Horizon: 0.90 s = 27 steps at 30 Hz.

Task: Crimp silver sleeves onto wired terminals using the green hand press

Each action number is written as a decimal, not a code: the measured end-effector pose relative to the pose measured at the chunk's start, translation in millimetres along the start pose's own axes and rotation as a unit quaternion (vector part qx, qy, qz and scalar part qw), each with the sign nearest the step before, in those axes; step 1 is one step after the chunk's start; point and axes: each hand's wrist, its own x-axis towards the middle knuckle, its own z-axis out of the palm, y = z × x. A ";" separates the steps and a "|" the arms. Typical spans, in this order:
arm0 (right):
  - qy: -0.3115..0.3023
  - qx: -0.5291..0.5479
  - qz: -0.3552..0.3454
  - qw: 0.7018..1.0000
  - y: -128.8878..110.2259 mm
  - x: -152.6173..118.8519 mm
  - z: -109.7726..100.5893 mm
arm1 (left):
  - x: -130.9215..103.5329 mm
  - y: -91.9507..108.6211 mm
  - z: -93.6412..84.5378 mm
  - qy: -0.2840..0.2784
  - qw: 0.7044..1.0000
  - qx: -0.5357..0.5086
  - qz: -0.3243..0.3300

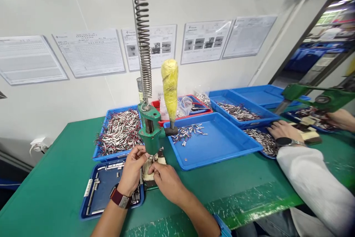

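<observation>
A green hand press [152, 139] with a yellow-wrapped handle [169, 89] and a tall coil spring [142, 26] stands in front of me. Both hands meet at its base, under the ram. My left hand [132, 170] comes in from the left, thumb and fingers pinched at a small metallic piece too little to name. From the right, my right hand [168, 181] has its fingers curled together at the same spot; what they hold is hidden. Beneath the fingers lies the press's pale base plate [148, 173]. A dark blue tray [104, 189] with metal tubes sits under my left wrist.
A blue tray of wired silver parts [119, 133] stands behind my left hand. Right of the press, a larger blue tray [219, 144] holds a few such parts. Further right, a co-worker's sleeved arm [310, 181] reaches toward another green press [318, 98]. A red tray [206, 111] lies behind.
</observation>
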 end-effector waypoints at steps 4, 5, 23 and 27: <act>0.007 -0.001 -0.008 1.000 4.0 -0.9 3.5 | -0.7 1.2 6.5 -0.050 0.998 0.021 -0.009; 0.008 -0.003 -0.011 1.000 4.5 -1.2 4.2 | -0.9 1.1 7.1 -0.055 0.998 0.035 -0.010; 0.338 0.257 -0.222 0.878 -88.8 76.9 -191.7 | -4.7 2.4 -6.9 -0.102 0.989 0.103 0.002; 0.179 0.327 -0.278 0.885 -143.3 88.6 -211.7 | -5.7 1.5 -9.5 -0.097 0.987 0.129 -0.003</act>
